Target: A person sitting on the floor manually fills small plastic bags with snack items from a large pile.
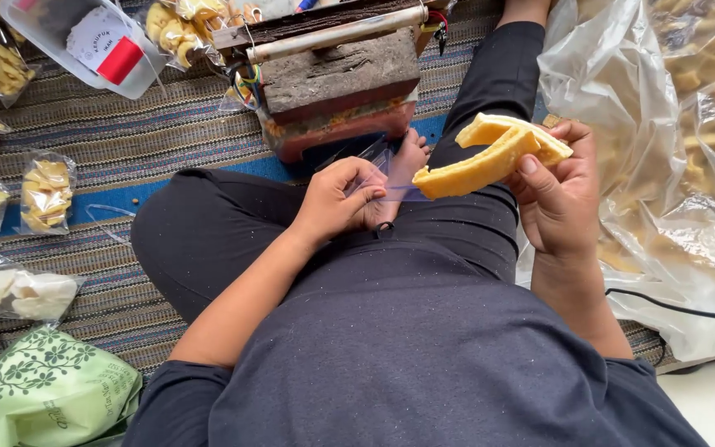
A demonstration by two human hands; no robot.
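Crackers at the bag mouth

Crackers [490, 156], a stack of long curved yellow pieces, sit in your right hand [558, 194], thumb pressed on the near face and fingers curled behind, clamping the stack. Your left hand [337, 203] pinches the small clear bag [391, 178] between thumb and fingertips, holding its mouth just beside the stack's left end, above your crossed legs [208, 232].

Here's the risk: the film looks limp and the mouth narrow, so that leading end may catch the rim and snap, or the top piece may slide off. A tighter squeeze could crack them too.

The stack's long axis runs left to right, tilted, its left end lower and aimed at the bag, its right end rising toward the big clear sack [672, 165]. The wooden sealer block [341, 79] sits beyond.
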